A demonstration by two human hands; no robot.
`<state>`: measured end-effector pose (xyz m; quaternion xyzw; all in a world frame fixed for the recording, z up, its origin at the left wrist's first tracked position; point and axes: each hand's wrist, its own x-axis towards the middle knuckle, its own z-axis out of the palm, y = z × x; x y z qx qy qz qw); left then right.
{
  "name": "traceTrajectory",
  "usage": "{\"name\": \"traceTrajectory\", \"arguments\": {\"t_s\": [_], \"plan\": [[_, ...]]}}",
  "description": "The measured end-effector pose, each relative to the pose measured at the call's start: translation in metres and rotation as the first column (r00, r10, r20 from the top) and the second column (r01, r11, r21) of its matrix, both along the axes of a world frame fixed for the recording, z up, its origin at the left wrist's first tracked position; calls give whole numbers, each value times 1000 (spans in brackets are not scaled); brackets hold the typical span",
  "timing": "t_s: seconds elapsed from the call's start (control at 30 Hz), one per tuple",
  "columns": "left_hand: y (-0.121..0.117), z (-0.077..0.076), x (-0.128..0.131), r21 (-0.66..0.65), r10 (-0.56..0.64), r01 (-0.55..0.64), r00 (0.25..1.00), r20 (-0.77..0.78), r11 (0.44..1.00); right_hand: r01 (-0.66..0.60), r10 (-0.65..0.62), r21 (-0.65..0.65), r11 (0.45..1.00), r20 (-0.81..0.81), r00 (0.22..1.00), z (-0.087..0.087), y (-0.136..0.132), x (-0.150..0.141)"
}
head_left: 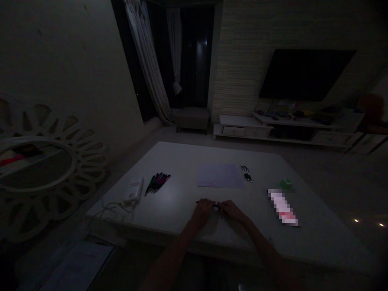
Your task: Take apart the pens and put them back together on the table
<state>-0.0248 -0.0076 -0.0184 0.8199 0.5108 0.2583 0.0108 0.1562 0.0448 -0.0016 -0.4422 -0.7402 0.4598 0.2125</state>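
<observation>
Both my hands meet over the near side of the white table (178,157). Closed around a dark pen (215,205) is my left hand (204,207), with one pen end poking out past its left side. My right hand (229,209) pinches the pen's other end. Just beyond my hands lies a pale sheet of paper (220,175). A few black-and-white pens (246,173) rest side by side to the right of the sheet. Over to the left, several coloured pens (157,182) lie in a slanted row. The dim light hides fine detail.
A white power strip (133,190) with trailing cables sits at the table's left. On the right are a green round object (285,184) and a phone-like slab (282,207) with a blurred screen. A TV bench (233,120) and a grey ottoman (192,118) stand beyond.
</observation>
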Motion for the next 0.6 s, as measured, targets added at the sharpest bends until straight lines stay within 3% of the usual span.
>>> {"name": "traceTrajectory", "arguments": {"t_s": [0.1, 0.3, 0.5, 0.6], "plan": [[1, -1, 0, -22, 10, -9, 1000, 5, 1000, -3, 3, -76, 997, -2, 1000, 1, 3, 3], [4, -4, 0, -26, 63, -62, 997, 45, 998, 89, -83, 99, 991, -63, 995, 0, -3, 5], [2, -1, 1, -17, -20, 20, 1000, 17, 1000, 53, -67, -147, 988, -87, 994, -1, 1, 5], [1, 1, 1, -13, 1, 0, 1000, 31, 1000, 30, -39, -153, 988, -58, 998, 2, 3, 3]]}}
